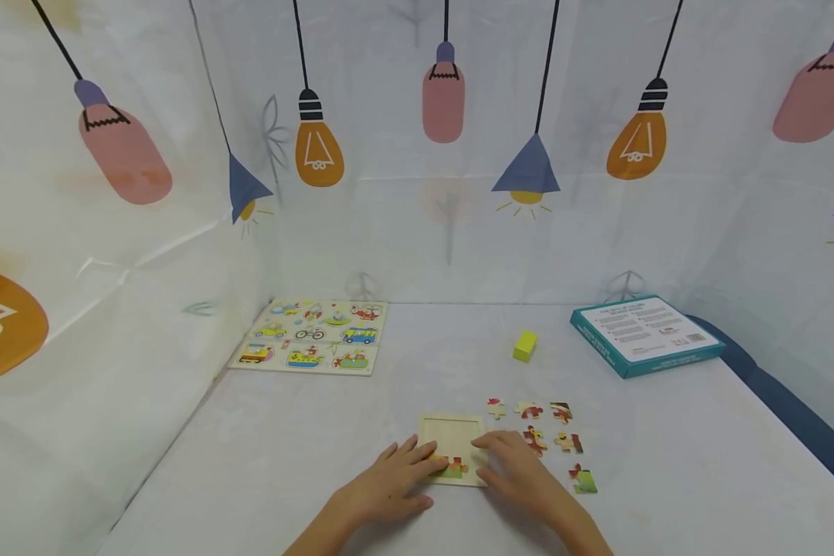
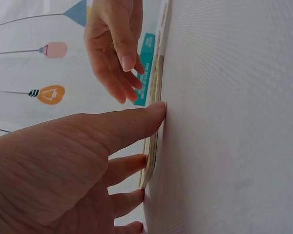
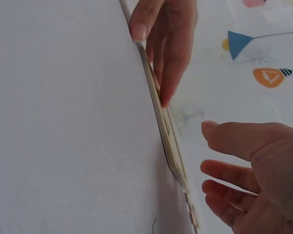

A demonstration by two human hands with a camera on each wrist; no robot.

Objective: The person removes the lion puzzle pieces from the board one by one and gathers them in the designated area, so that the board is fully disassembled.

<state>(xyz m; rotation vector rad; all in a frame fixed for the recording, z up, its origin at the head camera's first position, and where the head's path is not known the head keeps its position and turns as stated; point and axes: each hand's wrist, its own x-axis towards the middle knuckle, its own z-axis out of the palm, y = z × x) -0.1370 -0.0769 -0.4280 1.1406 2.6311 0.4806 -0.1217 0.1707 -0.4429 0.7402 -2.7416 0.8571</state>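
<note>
A small wooden puzzle tray (image 1: 453, 437) lies on the white table, with joined puzzle pieces (image 1: 455, 468) along its front edge. My left hand (image 1: 391, 485) rests at the tray's left side, fingers spread over the edge and the pieces. In the left wrist view its thumb (image 2: 136, 124) lies at the tray's near edge. My right hand (image 1: 521, 475) hovers by the tray's right side, fingers loosely bent and apart, holding nothing. Beyond it lie loose jigsaw pieces, among them a green one (image 1: 584, 480) and a red-brown one (image 1: 533, 440), partly covered by this hand.
A vehicle picture board (image 1: 327, 337) lies at the back left. Behind the loose pieces stands a yellow block (image 1: 525, 346). At the back right is a flat teal box (image 1: 645, 336), beside a dark blue strip (image 1: 799, 409). A lamp-patterned sheet (image 1: 389, 239) hangs around the table.
</note>
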